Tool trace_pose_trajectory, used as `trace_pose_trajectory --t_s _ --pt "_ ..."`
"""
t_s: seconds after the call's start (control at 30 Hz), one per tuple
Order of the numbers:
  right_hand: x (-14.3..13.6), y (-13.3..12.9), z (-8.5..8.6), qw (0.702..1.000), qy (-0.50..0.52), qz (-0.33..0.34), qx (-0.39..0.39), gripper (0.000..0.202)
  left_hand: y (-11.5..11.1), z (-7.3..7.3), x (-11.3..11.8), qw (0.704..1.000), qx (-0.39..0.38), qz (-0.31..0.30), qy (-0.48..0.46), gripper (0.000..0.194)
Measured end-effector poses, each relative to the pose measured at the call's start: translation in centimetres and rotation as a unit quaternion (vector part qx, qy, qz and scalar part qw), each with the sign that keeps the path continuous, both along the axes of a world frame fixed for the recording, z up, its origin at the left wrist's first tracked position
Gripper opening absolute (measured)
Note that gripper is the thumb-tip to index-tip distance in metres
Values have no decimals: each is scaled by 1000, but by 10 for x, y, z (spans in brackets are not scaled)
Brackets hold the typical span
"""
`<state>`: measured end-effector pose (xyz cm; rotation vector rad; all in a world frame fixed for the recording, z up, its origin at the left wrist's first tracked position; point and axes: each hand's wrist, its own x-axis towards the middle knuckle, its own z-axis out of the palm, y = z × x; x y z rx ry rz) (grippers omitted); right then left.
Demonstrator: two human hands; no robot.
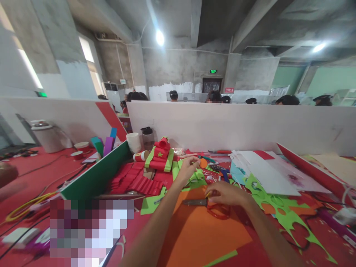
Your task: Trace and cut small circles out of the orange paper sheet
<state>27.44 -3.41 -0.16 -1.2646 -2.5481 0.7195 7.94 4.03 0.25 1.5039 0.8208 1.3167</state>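
My left hand [189, 167] is stretched forward over crumpled light-green paper pieces [196, 178], its fingers loosely apart and nothing visible in them. An orange paper disc [203, 163] lies just beyond its fingertips. My right hand [224, 193] is closed, with a small yellow bit [209, 194] showing at its fingertips. Directly below it, scissors [194, 202] with red handles lie on an orange paper sheet [205, 233], blades pointing left. Left of my left hand stands a red paper model [160, 155] with green strips and a star, beside pleated red paper [136, 181].
A white partition [222, 126] runs along the back, with people's heads beyond. A green divider [94, 178] bounds the left, a red one [311, 167] the right. White sheets [267, 174] and cut green paper [289, 215] lie at right. A cup [134, 142] and bottle [147, 139] stand behind.
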Motion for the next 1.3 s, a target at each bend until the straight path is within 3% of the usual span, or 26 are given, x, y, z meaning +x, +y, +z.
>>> trace_pose_trajectory --t_s 0.1,0.23,0.4,0.53,0.63,0.73,0.83,0.9,1.0,1.07,1.3 --pt "1 3 4 991 83 -89 46 21 -2 3 -3 997 24 -45 49 23" --pt "2 10 2 956 204 -185 96 37 -4 2 -5 986 23 -115 115 28" --pt "1 19 -7 939 257 -184 137 30 -3 -3 -4 971 10 -153 183 30" --pt "2 27 -14 932 287 -188 115 21 1 -5 -5 961 43 -156 225 20" --pt "6 31 -19 926 311 -193 87 18 7 -3 -12 957 78 -106 258 14" --pt "10 33 -20 922 324 -199 74 18 9 6 -27 936 114 4 333 12" --pt "11 32 -18 920 330 -194 88 16 4 19 -46 871 109 79 472 25" --pt "10 30 -16 920 332 -184 100 12 -1 24 -58 825 64 112 550 28" --pt "5 26 -14 920 342 -161 102 6 -7 19 -73 796 10 138 589 30" --pt "-1 24 -14 921 347 -150 93 11 -7 6 -80 804 -24 135 578 36" --pt "-14 22 -23 936 330 -97 71 27 7 -39 -83 901 -61 120 412 51"
